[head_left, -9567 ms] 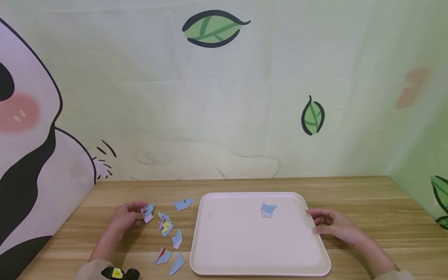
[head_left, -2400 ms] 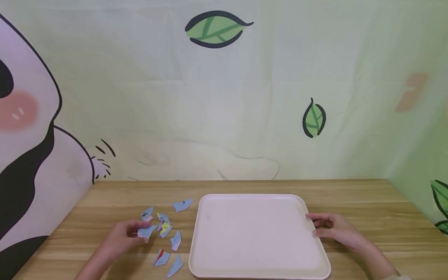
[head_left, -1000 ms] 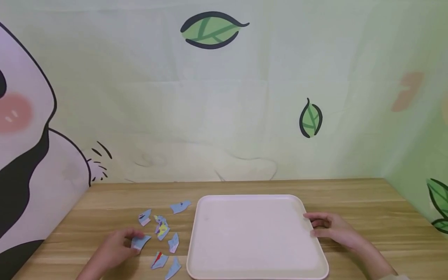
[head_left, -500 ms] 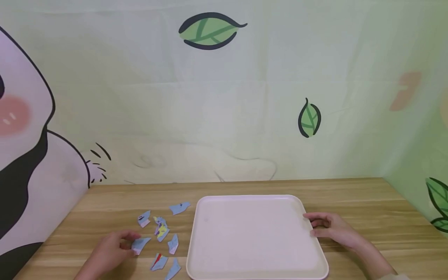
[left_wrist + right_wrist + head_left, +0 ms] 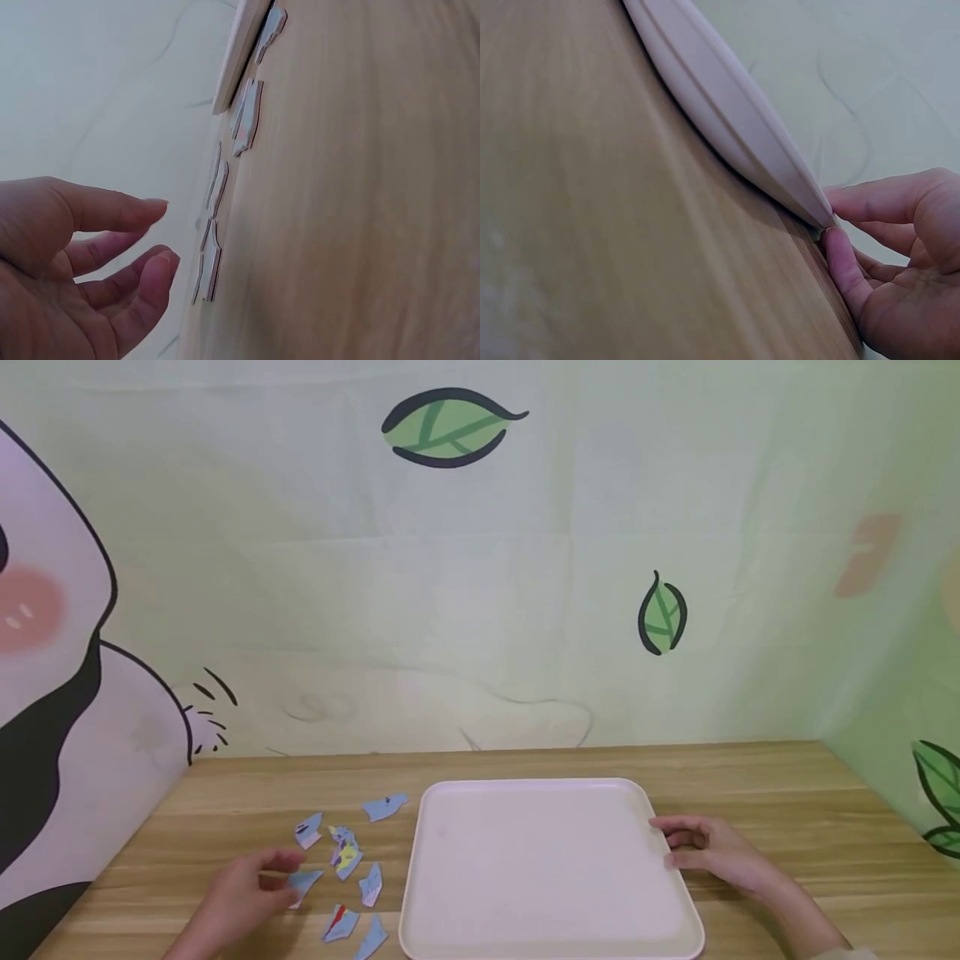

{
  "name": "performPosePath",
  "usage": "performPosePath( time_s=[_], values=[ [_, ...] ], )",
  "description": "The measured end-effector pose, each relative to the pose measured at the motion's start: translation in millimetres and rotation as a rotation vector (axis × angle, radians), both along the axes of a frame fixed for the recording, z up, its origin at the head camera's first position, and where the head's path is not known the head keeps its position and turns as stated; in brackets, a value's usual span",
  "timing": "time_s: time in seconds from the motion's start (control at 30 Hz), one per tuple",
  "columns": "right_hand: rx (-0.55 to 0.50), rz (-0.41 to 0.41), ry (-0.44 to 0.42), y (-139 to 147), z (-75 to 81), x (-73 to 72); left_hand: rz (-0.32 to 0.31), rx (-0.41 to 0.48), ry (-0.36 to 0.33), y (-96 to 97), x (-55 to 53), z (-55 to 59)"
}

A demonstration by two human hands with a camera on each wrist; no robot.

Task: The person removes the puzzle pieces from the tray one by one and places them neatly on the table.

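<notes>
In the head view my left hand (image 5: pixel 243 892) is beside a light blue puzzle piece (image 5: pixel 305 885) lying on the table. The left wrist view shows its thumb and fingers spread apart, with nothing between them. Around it lie other flat, irregular puzzle pieces, among them one with yellow and purple print (image 5: pixel 345 852), one with a red stripe (image 5: pixel 341 924) and a blue one (image 5: pixel 386 807) farther back. My right hand (image 5: pixel 716 850) pinches the right edge of a white rectangular tray (image 5: pixel 551 868). In the right wrist view, its thumb and index finger meet at the tray's rim (image 5: pixel 727 112).
The wood-grain table (image 5: pixel 780 793) ends at a pale green wall cloth (image 5: pixel 480 593) printed with leaves. A panda print (image 5: pixel 142 702) covers the cloth at the left. Several pieces lie between my left hand and the tray.
A piece on the tray 9.6 s ago is gone from there. My left hand, holding a blue piece 2.4 s ago, laid it left of the others and let go. The right hand stays on the tray.
</notes>
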State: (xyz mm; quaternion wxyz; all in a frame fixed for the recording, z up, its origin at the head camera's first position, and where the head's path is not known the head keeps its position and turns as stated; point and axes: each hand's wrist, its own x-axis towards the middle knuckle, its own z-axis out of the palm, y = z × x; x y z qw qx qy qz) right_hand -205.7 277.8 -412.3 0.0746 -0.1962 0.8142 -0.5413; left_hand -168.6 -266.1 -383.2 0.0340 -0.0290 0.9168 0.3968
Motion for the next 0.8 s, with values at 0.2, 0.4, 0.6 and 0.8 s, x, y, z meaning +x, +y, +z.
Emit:
performPosePath(
  time_s=[0.2,0.4,0.6,0.8],
  values=[
    [0.001,0.002,-0.009,2.3,0.5,3.7,0.012,0.187,-0.02,10.1,6.0,1.3],
    [-0.023,0.035,-0.006,7.9,2.7,3.5,-0.023,0.291,-0.023,23.4,10.8,11.7],
    [-0.009,0.037,-0.032,20.5,12.0,5.5,-0.085,0.348,0.018,34.3,14.7,24.1],
    [0.023,0.005,-0.054,29.9,25.9,11.6,-0.095,0.346,0.022,38.5,14.2,32.2]
  ],
)
